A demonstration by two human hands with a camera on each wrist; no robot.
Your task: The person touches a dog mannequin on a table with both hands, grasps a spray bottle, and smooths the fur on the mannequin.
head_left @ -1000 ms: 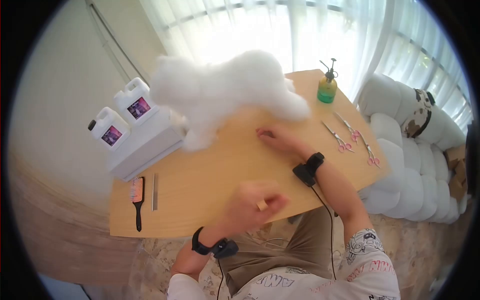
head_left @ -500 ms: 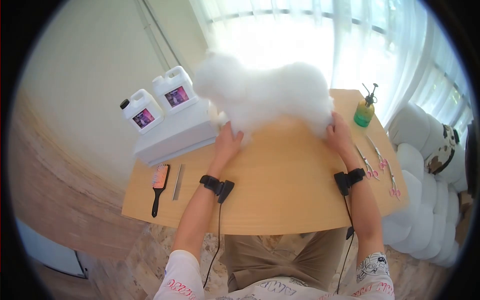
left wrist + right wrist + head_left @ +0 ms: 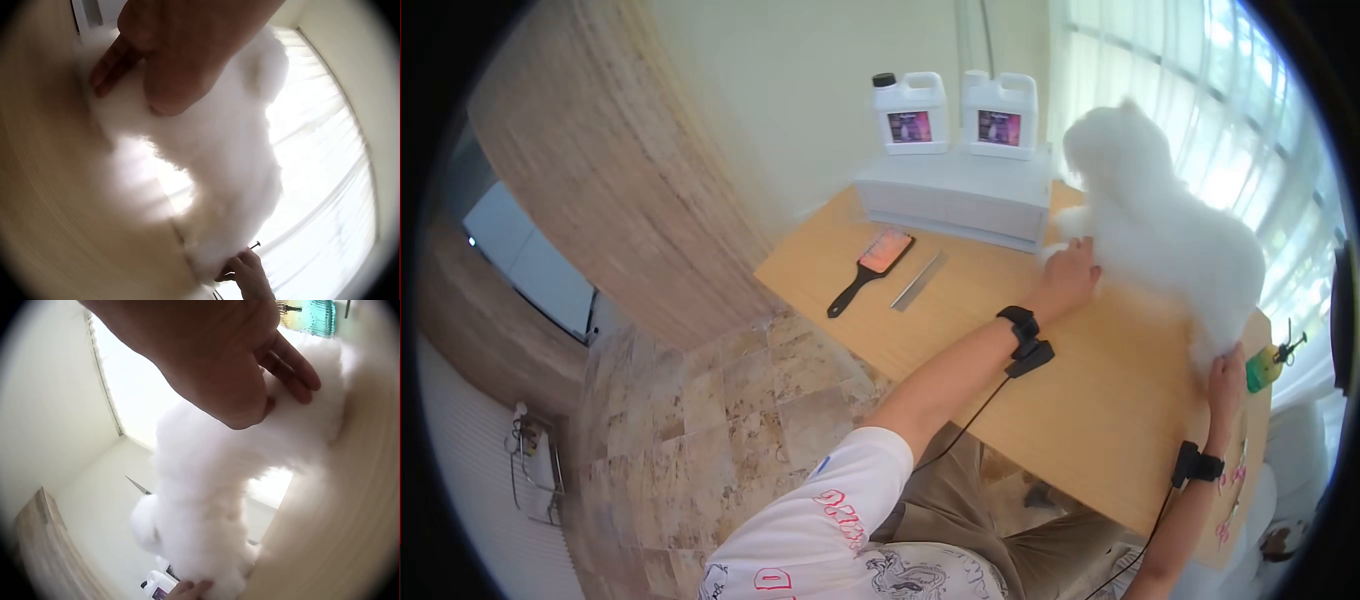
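Observation:
A white fluffy dog-shaped figure (image 3: 1175, 235) stands on the table, its head toward the wall side. My left hand (image 3: 1068, 282) grips a front leg low down; in the left wrist view the thumb and fingers of that hand (image 3: 181, 56) lie on either side of the white fur (image 3: 219, 137). At the rear end, my right hand (image 3: 1225, 385) holds a hind leg. The right wrist view has the right hand (image 3: 219, 369) with thumb and fingers around the fur (image 3: 200, 481). Fur hides parts of the fingertips.
Two white jugs (image 3: 910, 125) stand on a white box (image 3: 950, 200) at the back. A brush (image 3: 884, 254) and a metal comb (image 3: 917, 281) lie at the left of the wooden table (image 3: 1050, 400). Right of the right hand are a spray bottle (image 3: 1262, 370) and pink-handled scissors (image 3: 1228, 478).
Both hands have gone from off the figure to its legs, where they stay since half a second ago. The head view has swung left, and the figure appears farther right.

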